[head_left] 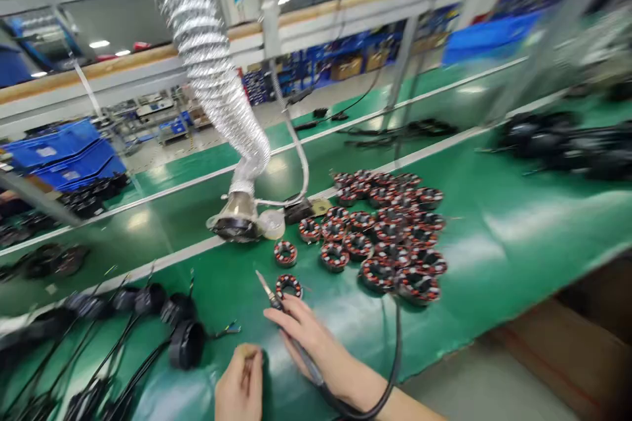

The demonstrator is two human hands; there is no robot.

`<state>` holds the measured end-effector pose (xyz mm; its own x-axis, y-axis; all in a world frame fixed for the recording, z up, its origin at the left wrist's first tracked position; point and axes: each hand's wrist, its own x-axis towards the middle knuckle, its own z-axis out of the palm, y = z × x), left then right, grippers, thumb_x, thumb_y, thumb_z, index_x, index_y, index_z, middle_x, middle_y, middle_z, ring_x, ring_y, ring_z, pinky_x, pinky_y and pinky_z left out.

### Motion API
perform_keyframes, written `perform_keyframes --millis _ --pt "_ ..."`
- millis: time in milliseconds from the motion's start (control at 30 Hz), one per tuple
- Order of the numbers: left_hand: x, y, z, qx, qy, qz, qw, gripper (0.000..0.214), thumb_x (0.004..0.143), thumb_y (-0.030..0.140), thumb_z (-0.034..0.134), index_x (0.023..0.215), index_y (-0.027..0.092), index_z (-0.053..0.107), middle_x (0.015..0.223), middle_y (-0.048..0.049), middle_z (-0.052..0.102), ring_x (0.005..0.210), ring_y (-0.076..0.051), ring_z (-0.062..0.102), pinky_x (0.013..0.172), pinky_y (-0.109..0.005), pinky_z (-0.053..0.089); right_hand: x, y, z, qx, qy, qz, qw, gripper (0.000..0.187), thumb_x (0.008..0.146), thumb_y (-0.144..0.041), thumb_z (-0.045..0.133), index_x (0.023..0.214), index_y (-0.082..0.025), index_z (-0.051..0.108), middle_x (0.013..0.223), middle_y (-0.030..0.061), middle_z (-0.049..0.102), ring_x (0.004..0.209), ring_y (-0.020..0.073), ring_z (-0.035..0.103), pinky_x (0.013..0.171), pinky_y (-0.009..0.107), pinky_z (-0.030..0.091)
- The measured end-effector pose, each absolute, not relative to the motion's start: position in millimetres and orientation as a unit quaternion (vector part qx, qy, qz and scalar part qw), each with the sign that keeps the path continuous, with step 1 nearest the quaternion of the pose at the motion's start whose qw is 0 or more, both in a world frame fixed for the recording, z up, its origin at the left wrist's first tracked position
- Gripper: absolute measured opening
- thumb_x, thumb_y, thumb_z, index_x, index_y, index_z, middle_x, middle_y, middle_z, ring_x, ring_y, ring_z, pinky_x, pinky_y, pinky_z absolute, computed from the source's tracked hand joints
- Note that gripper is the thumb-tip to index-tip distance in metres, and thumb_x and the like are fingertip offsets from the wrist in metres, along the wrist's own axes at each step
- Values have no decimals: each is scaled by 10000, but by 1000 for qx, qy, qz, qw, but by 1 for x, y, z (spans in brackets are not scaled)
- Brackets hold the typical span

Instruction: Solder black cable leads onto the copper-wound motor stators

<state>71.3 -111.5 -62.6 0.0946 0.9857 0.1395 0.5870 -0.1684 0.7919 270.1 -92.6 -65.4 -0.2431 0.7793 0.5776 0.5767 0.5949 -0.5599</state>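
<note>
My right hand (320, 345) grips a soldering iron (310, 365) like a pen, its metal tip pointing up and left above the green mat (340, 322). A black cable (397, 342) loops from the iron's rear around my wrist. Just beyond my right fingers lies a stator ring (297, 288) with red, white and black windings; another stator ring (277, 254) sits a little farther off. My left hand (239, 385) is closed low over the mat, thumb and fingers pressed together. Whatever it may hold is hidden.
Several stator rings (378, 274) are clustered to the right of centre. Black round housings with cables (186, 345) lie at left, and more black parts (553, 145) at far right. A silver exhaust duct (212, 66) hangs down to a hood (237, 217) behind my hands.
</note>
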Motion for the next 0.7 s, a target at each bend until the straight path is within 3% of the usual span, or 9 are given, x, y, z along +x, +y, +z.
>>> perform_keyframes --millis 100,233,467,700 --pt "77 -108 -48 684 562 337 321 335 995 464 454 956 192 645 844 -71 721 742 -155 689 718 -244 564 258 -102 -73 -406 -772 161 461 567 929 -54 436 1443 -292 447 1241 111 574 1151 220 612 965 345 546" --pt "79 -98 -34 679 576 356 284 246 1007 322 466 1061 191 667 996 -84 703 891 -162 678 820 -277 546 259 -101 -71 -436 -724 151 512 480 963 -146 523 1417 -293 476 1226 96 587 1087 207 648 928 321 562" --pt "83 -74 -23 780 498 295 237 337 1018 218 416 1254 210 657 1016 -80 625 876 -146 627 816 -271 536 266 -96 -62 -449 -746 9 492 627 928 -241 665 1499 -280 409 1161 118 621 1033 268 631 885 428 542" --pt "82 -94 -9 825 512 189 145 257 1006 262 465 1154 182 658 988 -79 643 821 -156 639 742 -261 557 281 -80 -58 -448 -763 -2 466 562 975 -213 593 1498 -321 419 1155 91 650 1021 248 633 917 418 512"
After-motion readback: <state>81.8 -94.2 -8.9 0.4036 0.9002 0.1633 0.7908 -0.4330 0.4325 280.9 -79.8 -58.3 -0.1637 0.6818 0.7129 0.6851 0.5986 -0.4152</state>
